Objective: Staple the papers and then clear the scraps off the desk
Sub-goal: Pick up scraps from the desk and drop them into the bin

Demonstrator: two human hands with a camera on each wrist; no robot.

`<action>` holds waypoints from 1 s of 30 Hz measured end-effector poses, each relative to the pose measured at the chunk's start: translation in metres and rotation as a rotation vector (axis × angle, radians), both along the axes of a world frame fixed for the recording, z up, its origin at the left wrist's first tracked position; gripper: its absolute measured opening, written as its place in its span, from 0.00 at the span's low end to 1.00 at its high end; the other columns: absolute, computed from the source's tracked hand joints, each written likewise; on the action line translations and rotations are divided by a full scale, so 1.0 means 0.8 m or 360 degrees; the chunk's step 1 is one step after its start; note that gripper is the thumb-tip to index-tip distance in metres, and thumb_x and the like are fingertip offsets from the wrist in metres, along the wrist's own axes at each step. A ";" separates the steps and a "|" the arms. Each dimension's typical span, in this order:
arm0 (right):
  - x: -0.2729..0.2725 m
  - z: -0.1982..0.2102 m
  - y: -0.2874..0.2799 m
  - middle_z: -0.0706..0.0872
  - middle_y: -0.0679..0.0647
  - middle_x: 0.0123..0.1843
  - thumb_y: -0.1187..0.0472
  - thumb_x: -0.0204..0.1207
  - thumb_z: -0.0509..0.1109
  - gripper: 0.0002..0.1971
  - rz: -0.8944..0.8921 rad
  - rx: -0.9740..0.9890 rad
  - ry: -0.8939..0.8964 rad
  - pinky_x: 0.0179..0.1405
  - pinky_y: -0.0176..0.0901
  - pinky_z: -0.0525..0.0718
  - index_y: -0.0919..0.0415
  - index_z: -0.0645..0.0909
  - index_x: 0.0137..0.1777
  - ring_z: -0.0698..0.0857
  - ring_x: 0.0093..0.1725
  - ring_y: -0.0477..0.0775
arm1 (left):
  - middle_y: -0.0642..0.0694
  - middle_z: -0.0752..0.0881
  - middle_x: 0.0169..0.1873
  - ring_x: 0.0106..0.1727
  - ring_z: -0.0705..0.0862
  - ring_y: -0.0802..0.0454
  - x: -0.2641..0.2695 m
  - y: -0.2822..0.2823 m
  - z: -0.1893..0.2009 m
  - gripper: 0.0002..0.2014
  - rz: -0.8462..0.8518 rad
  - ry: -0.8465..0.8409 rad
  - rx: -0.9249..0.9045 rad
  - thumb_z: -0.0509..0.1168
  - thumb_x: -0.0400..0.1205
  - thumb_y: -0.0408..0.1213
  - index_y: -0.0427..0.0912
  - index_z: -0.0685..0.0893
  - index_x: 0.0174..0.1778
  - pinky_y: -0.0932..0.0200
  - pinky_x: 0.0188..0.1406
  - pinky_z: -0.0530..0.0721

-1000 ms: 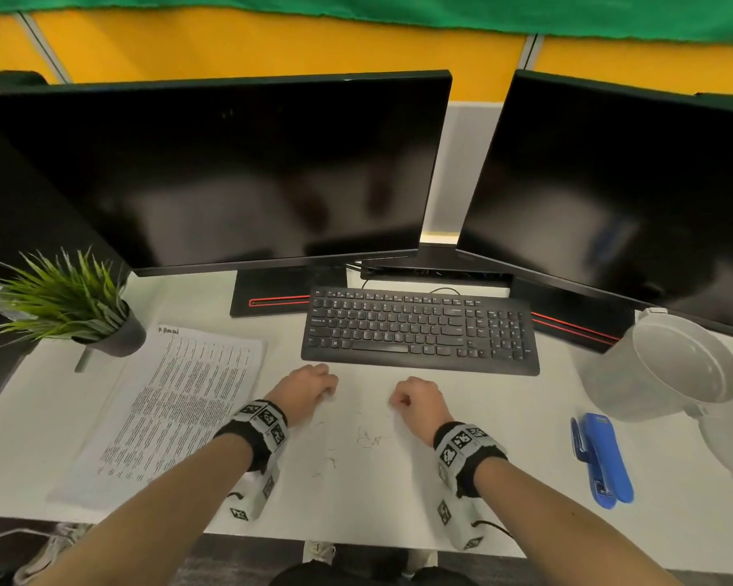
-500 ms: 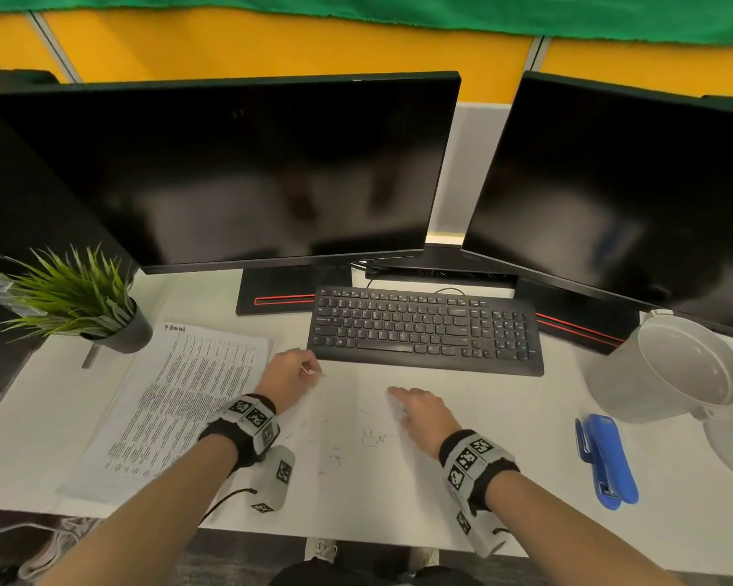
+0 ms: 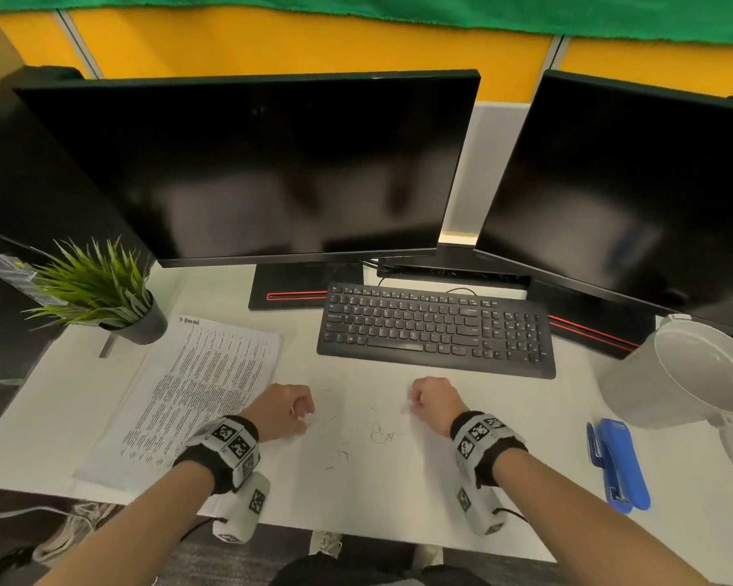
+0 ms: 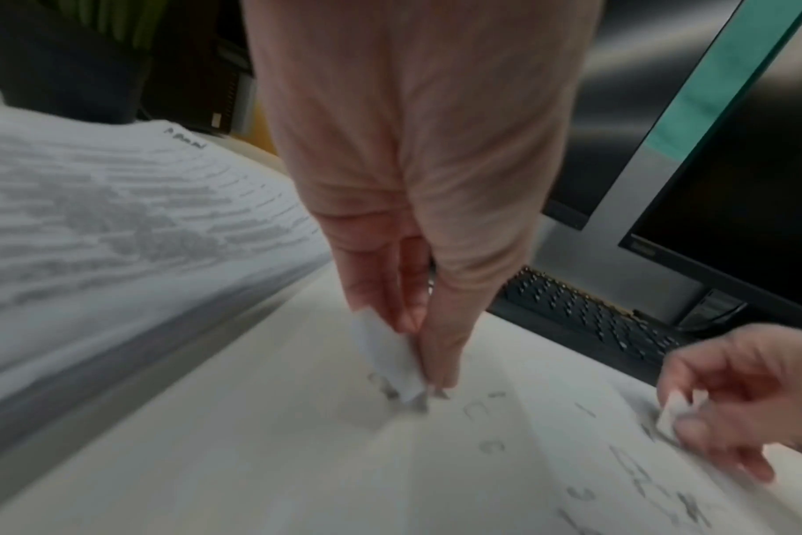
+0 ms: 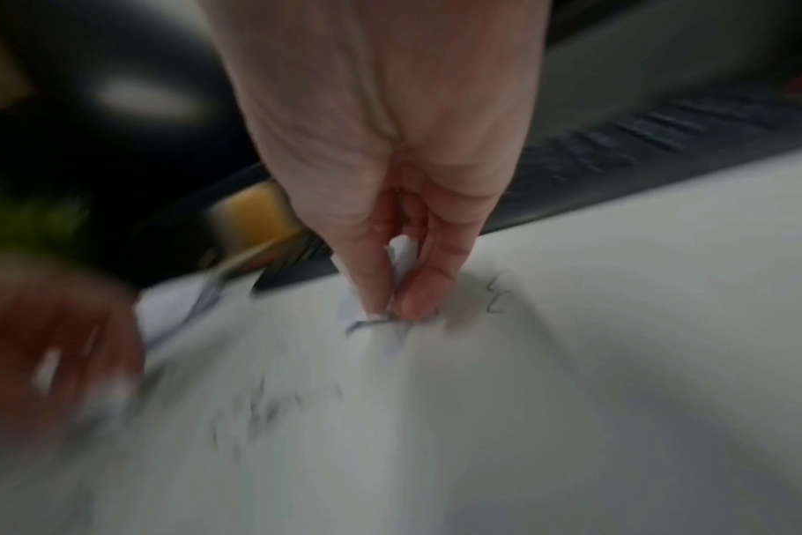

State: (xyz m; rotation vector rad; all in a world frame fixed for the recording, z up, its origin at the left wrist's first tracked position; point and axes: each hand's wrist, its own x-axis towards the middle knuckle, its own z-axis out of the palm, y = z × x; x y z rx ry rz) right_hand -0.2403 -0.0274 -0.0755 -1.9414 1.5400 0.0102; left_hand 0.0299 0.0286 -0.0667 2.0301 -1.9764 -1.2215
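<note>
Both hands have drawn back from the keyboard (image 3: 436,329) toward the desk's near edge since the earlier frames, each now pinching a white paper scrap. Left hand (image 3: 281,410): thumb and fingers (image 4: 440,347) closed narrowly on a small paper scrap (image 4: 387,360), whose lower corner touches the desk (image 3: 398,492) beside bent staples (image 3: 379,433). Right hand (image 3: 434,399): thumb and forefinger tips (image 5: 415,293) pressed together on a second scrap (image 5: 401,255), tips at the desk surface against a loose staple (image 5: 367,322). More bent staples lie scattered on the desk between the two hands, near the middle of the front edge.

Printed papers (image 3: 200,387) lie flat at the left of the desk, long axis running from the near left edge toward the far side, tilted to the right; the right edge is just beside the left hand. A blue stapler (image 3: 618,463) lies flat near the right front edge, long axis roughly front to back, well apart from both hands. A grey lidded bin (image 3: 690,374) stands tilted behind it. A potted plant (image 3: 98,289) sits at the far left corner of the papers. Two dark monitors (image 3: 271,171) stand behind the keyboard.
</note>
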 end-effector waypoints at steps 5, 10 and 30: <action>-0.042 0.005 -0.012 0.83 0.56 0.25 0.68 0.69 0.74 0.03 -0.0700 0.0284 -0.0571 0.41 0.43 0.85 0.63 0.81 0.39 0.81 0.26 0.52 | 0.55 0.76 0.34 0.33 0.74 0.61 -0.014 -0.004 -0.013 0.10 -0.0027 -0.0128 -0.0105 0.71 0.71 0.30 0.49 0.78 0.37 0.71 0.35 0.74; -0.074 0.004 -0.005 0.82 0.51 0.21 0.68 0.65 0.76 0.10 -0.0689 0.0166 -0.0467 0.38 0.37 0.82 0.58 0.79 0.29 0.80 0.23 0.44 | 0.54 0.74 0.36 0.37 0.73 0.58 -0.022 -0.011 -0.012 0.07 -0.0189 -0.0301 -0.0101 0.68 0.74 0.31 0.46 0.77 0.36 0.74 0.32 0.66; -0.004 -0.007 -0.005 0.81 0.65 0.59 0.74 0.75 0.57 0.14 0.0494 0.0019 0.0485 0.55 0.51 0.79 0.65 0.80 0.55 0.80 0.58 0.67 | 0.50 0.82 0.36 0.35 0.78 0.58 -0.013 -0.036 0.025 0.09 0.0126 -0.0004 -0.0221 0.72 0.75 0.35 0.49 0.80 0.33 0.70 0.34 0.75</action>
